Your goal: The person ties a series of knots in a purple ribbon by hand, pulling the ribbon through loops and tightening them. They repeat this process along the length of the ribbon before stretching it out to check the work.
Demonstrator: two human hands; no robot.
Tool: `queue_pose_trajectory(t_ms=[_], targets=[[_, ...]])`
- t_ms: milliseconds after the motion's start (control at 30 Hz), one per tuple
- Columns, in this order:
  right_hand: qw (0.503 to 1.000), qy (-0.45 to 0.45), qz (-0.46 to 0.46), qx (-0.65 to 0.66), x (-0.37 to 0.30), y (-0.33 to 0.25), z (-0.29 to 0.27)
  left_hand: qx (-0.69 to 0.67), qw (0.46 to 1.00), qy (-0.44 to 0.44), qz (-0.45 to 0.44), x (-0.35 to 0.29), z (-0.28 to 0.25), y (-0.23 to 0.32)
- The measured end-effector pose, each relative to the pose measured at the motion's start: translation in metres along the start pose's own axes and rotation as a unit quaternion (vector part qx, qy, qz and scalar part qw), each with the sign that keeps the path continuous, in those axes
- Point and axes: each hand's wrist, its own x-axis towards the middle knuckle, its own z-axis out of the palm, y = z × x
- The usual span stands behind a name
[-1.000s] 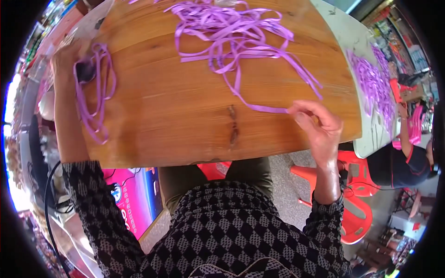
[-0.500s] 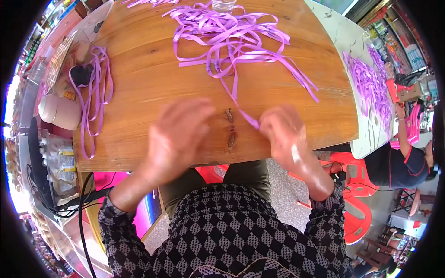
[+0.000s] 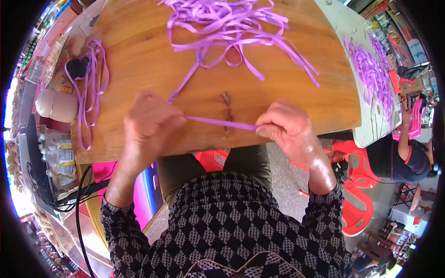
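A narrow purple ribbon is stretched nearly straight between my two hands, just above the near part of the wooden table. My left hand is closed on it, with the ribbon running on past the fingers toward the far pile. In my right hand the other end is pinched between thumb and fingers. Beyond my hands lies a tangled heap of purple ribbons, with several loose tails hanging toward me.
The wooden table has a dark knot in front of me. At its left lie a looped ribbon and a pale pink rounded object. A white marbled table at right bears more ribbons. A person sits beyond red stools.
My left hand has moved left and taken hold of the ribbon, which is now drawn taut between both hands. The pile's near strands have shifted, and the whole view has tilted slightly.
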Motion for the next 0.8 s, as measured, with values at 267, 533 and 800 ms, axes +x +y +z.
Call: queue_pose_trajectory(t_ms=[267,533,800], targets=[[0.924,-0.016,0.255,0.284,-0.002,-0.006,-0.008,-0.322,0.892,0.083,-0.306,-0.009,-0.010,0.009],[0.982,0.077,0.116,0.125,-0.005,-0.005,0.007,-0.464,0.786,0.014,-0.409,-0.003,-0.005,0.018],[0.986,0.073,-0.149,-0.014,0.027,-0.040,0.038,-0.503,0.754,-0.046,-0.419,0.007,0.024,0.051]])
